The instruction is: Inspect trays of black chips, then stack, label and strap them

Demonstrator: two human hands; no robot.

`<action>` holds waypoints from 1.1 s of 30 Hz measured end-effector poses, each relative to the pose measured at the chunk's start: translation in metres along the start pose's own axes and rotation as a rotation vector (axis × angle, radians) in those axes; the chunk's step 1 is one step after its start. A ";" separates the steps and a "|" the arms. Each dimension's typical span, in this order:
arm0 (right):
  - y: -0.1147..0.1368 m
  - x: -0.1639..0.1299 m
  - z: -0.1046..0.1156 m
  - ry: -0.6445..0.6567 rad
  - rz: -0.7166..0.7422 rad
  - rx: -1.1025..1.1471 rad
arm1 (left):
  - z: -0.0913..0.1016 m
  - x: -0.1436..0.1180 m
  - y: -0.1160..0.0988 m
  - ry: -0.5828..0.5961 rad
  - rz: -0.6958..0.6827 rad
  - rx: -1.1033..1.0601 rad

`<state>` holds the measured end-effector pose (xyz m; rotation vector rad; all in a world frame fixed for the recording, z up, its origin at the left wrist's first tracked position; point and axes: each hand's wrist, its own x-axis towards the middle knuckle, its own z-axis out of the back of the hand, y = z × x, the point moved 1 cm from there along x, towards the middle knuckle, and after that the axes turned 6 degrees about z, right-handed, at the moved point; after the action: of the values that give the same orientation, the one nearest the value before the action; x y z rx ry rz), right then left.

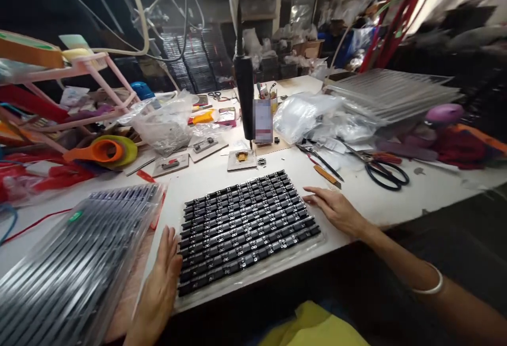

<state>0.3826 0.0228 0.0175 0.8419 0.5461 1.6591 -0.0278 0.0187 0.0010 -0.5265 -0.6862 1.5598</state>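
A clear plastic tray [237, 281] packed with rows of small black parts [245, 224] lies on the white table near its front edge. My left hand [160, 274] is at the tray's left side, fingers stretched out and thumb by the end of the rows. On the opposite side, my right hand [336, 208] rests with fingers extended toward the tray's right edge. Neither hand visibly grips anything; whether the fingertips touch the tray is hard to tell. Behind the tray, a black hanging electric screwdriver [244, 95] points down over a small block fixture [242, 160].
A stack of clear trays [83, 251] stands at the left. To the right lie black-handled scissors [384, 171], tweezers [322, 161] and a box cutter [327, 176]. Plastic bags [309, 116], a phone [262, 121], an orange tape dispenser [105, 150] and a pink rack [95, 71] sit farther back.
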 end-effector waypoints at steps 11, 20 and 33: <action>0.004 -0.020 -0.029 -0.269 -0.046 -0.087 | -0.005 -0.019 -0.005 -0.023 0.027 -0.039; 0.013 -0.013 -0.039 -0.279 -0.079 -0.207 | -0.003 -0.021 -0.008 -0.031 -0.015 0.016; 0.003 -0.022 -0.036 -0.297 -0.059 -0.118 | -0.015 -0.023 -0.014 -0.077 0.020 0.074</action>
<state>0.3556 0.0036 -0.0082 0.9538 0.2622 1.4639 -0.0054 -0.0022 -0.0014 -0.4215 -0.6809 1.6248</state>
